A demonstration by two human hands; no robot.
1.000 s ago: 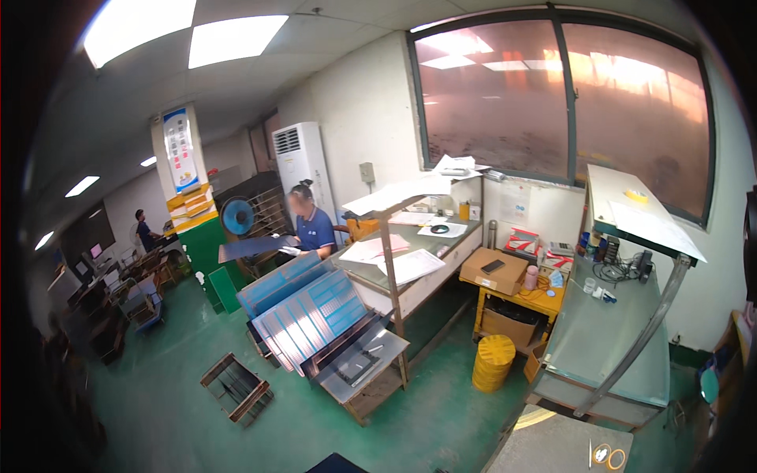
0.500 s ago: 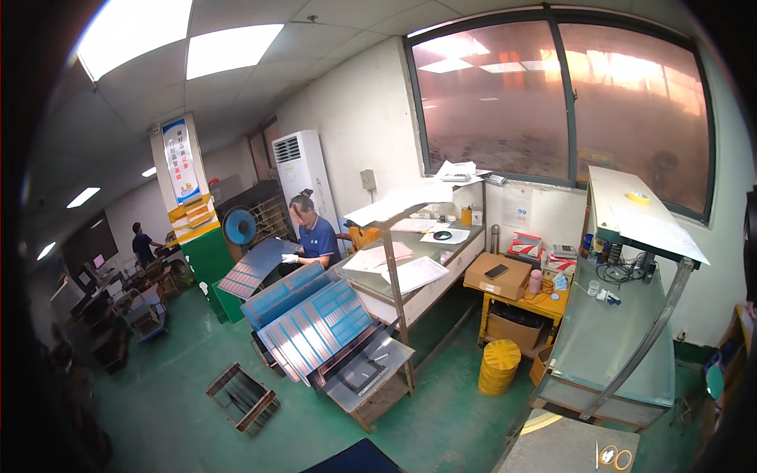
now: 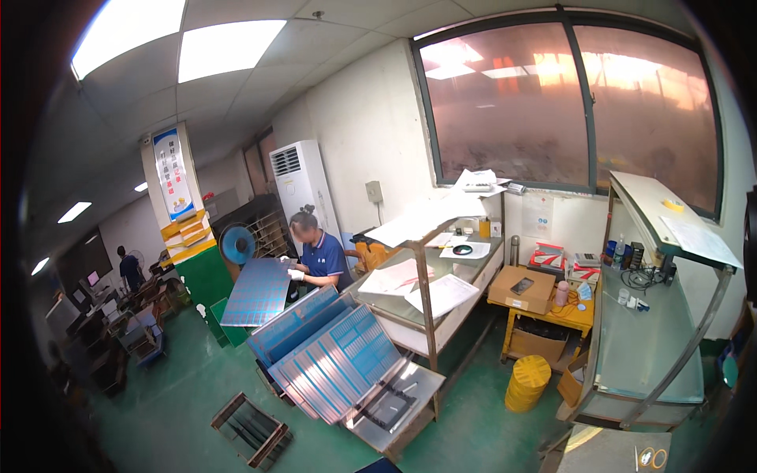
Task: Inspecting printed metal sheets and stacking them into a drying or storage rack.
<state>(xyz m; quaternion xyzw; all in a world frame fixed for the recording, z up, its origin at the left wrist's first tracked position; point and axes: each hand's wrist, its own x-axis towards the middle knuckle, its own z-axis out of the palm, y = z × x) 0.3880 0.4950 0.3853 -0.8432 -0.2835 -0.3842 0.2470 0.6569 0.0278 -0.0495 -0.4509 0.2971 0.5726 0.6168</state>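
Across a wide workshop room, a green floor (image 3: 197, 394) runs under a white panelled ceiling with four lit light panels, two large ones (image 3: 229, 43) near and two small ones far left. On the far right wall a big arched window (image 3: 568, 102) has three panes. Below it, on the right, a long glass-topped workbench (image 3: 650, 339) slopes toward the viewer. At centre, a two-tier metal table (image 3: 430, 315) carries white paper sheets. Leaning against its near left side is a stack of blue ribbed panels (image 3: 331, 355), at least three. A white standing air conditioner (image 3: 303, 185) is against the far wall.

Two other people are in the room. One, in a blue shirt (image 3: 323, 256), stands behind the stack with a white-gloved hand (image 3: 296, 274) gripping the edge of one more blue panel (image 3: 256, 292), held tilted just left of them. The second person (image 3: 128, 268) stands far left. One yellow bin (image 3: 527, 382) sits on the floor beneath a yellow side table (image 3: 552, 311) bearing one cardboard box (image 3: 520, 288).

The wearer's own hands are out of view, so their state cannot be told.
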